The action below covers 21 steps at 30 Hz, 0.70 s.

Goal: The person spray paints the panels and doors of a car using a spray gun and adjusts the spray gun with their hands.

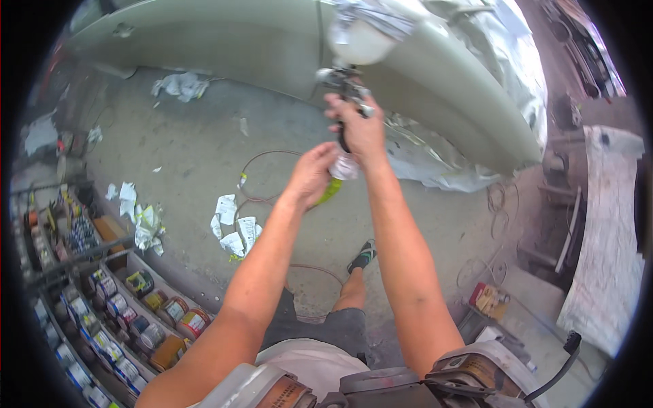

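My right hand [362,129] grips a metal spray gun [345,85] by its dark handle. A white cup [360,42] tops the gun, with pale crumpled material [374,17] over it. Just below the handle, my left hand [314,170] is closed at a pinkish crumpled cloth or paper [344,166]. A yellow-green hose [330,190] runs down beside it; exactly what the fingers grip is unclear. Behind the gun stretches a grey-green car body panel [204,41], with masking sheet [520,68] along its right side.
Shelves [136,258] of paint cans [194,321] stand at lower left. A red hose [265,155] and paper scraps [228,217] lie on the concrete floor [170,136]. A long pale board [585,224] and metal stands [554,194] are at the right.
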Each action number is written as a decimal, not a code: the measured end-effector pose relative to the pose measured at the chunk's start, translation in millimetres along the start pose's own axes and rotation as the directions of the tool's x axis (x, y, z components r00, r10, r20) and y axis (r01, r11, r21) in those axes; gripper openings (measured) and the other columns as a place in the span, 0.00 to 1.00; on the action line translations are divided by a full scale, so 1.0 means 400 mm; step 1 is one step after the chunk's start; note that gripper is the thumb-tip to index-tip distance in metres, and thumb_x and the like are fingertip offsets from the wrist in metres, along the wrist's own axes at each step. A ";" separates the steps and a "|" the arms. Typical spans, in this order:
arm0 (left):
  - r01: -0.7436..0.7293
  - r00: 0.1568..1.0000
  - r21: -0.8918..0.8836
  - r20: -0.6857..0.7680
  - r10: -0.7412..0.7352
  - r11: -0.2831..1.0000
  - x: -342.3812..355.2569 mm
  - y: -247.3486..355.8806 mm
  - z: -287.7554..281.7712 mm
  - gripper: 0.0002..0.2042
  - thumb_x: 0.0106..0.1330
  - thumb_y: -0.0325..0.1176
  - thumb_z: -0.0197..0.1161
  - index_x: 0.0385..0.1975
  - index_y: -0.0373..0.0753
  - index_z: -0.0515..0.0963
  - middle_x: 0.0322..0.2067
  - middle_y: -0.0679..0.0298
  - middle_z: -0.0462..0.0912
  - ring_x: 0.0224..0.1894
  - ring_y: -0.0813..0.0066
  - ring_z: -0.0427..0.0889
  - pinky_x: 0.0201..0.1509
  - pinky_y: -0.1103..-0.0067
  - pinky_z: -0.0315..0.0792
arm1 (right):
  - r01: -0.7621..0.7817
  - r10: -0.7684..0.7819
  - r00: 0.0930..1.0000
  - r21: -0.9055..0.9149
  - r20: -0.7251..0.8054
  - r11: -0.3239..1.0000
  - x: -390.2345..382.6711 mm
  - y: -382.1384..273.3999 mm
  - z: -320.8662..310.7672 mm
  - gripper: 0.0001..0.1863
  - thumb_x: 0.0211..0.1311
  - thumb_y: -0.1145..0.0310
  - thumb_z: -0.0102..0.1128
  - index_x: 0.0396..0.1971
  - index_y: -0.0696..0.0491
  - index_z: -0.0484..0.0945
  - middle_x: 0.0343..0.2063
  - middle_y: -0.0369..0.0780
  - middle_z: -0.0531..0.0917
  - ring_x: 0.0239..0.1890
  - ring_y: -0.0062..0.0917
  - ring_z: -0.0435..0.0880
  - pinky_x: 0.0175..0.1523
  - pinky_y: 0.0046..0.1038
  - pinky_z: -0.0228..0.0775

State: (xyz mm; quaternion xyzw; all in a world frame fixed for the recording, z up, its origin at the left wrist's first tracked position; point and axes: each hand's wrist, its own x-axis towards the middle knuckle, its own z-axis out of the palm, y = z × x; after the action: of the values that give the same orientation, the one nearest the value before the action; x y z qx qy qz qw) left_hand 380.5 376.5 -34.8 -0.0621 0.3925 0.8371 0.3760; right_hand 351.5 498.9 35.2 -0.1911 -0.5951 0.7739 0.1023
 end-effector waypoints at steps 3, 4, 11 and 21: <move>-0.042 0.996 0.062 0.076 0.037 0.997 0.007 -0.027 -0.082 0.14 0.72 0.31 0.53 0.52 0.31 0.70 0.45 0.61 0.79 0.48 0.76 0.79 0.55 0.77 0.71 | -0.062 0.037 0.977 0.118 0.210 0.991 0.001 0.034 0.023 0.32 0.58 0.71 0.62 0.64 0.53 0.65 0.33 0.35 0.82 0.28 0.15 0.78 0.27 0.19 0.73; -0.047 0.998 0.047 0.045 0.045 0.998 -0.009 -0.029 -0.067 0.14 0.72 0.31 0.52 0.52 0.30 0.70 0.46 0.61 0.79 0.48 0.76 0.78 0.55 0.77 0.71 | -0.069 0.037 0.973 0.137 0.228 0.988 0.000 0.045 0.011 0.33 0.58 0.71 0.63 0.64 0.54 0.65 0.32 0.35 0.82 0.28 0.15 0.78 0.27 0.19 0.73; 0.032 0.995 0.137 0.093 -0.045 0.990 0.042 -0.284 0.105 0.15 0.74 0.37 0.51 0.53 0.33 0.69 0.47 0.64 0.78 0.51 0.76 0.75 0.56 0.74 0.68 | -0.043 0.053 0.994 0.114 -0.090 0.993 -0.086 0.049 -0.307 0.32 0.56 0.73 0.65 0.62 0.57 0.66 0.29 0.35 0.79 0.27 0.16 0.78 0.26 0.20 0.73; -0.077 0.792 0.990 0.134 -0.596 0.119 0.045 -0.768 0.149 0.28 0.50 0.56 0.71 0.40 0.38 0.80 0.35 0.56 0.83 0.41 0.62 0.82 0.47 0.70 0.73 | 0.016 -0.013 0.852 0.000 -0.524 1.000 -0.271 0.004 -0.927 0.10 0.58 0.67 0.63 0.37 0.55 0.78 0.27 0.36 0.81 0.27 0.17 0.80 0.25 0.20 0.73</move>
State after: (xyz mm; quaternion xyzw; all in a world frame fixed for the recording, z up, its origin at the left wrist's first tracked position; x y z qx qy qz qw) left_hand 587.4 554.4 -188.7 0.3446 0.6972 0.2825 0.5616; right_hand 604.5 783.9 -28.4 -0.3898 -0.5444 0.6933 0.2665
